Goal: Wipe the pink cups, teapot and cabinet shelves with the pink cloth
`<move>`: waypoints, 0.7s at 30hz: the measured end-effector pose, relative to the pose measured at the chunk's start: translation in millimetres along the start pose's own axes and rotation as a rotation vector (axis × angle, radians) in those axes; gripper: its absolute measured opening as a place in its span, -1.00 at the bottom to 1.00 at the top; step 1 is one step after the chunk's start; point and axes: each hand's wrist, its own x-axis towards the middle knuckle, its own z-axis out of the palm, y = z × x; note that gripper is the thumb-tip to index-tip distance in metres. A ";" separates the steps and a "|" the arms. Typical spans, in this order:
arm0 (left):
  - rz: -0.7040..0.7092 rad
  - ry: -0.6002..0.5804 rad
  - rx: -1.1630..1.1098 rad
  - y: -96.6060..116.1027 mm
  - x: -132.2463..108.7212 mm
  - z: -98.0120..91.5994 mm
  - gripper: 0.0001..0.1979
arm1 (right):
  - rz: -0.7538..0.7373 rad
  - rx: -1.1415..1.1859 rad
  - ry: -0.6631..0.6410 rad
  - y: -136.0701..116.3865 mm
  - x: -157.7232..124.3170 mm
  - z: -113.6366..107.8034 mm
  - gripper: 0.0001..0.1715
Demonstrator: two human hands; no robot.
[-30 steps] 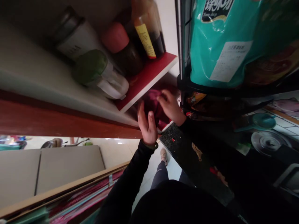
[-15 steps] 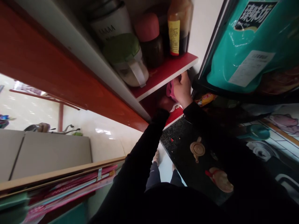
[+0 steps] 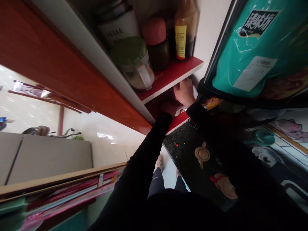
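A right hand (image 3: 184, 93) is shown half-curled beneath a red-topped shelf (image 3: 168, 77), just beside a left hand (image 3: 169, 108) in shadow, with a dark red cloth (image 3: 165, 98) dimly seen under the shelf at the hands; whether either hand has hold of it cannot be told. A sauce bottle (image 3: 185, 32) and a green-lidded jar (image 3: 131, 61) stand on the shelf, above a speckled black stone counter (image 3: 183, 144) on the near side, with a teal bag (image 3: 245, 54) at right.
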 end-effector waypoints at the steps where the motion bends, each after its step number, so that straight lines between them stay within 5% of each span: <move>1: -0.003 -0.014 0.054 3.0 -10.5 1.6 -0.64 | 0.002 -0.049 -0.088 5.0 -1.9 8.6 -0.41; 4: -0.049 0.079 0.120 8.0 -48.6 7.2 -0.39 | 0.011 -0.167 -0.291 18.3 -14.7 33.5 -0.35; 7: -0.049 0.063 0.217 3.6 -76.4 7.7 -0.28 | 0.004 -0.184 -0.269 24.0 -33.2 42.4 -0.35; 13: -0.060 0.010 0.323 -3.3 -80.0 -1.3 -0.36 | -0.096 -0.156 -0.325 25.5 -65.1 11.3 -0.46; 17: -0.035 -0.057 0.370 3.0 -89.7 -5.8 -0.35 | -0.019 -0.116 -0.303 25.5 -41.7 19.2 -0.49; 21: -0.022 -0.111 0.426 6.0 -103.2 -4.8 -0.35 | 0.012 0.066 -0.321 -1.7 -2.1 67.1 -0.48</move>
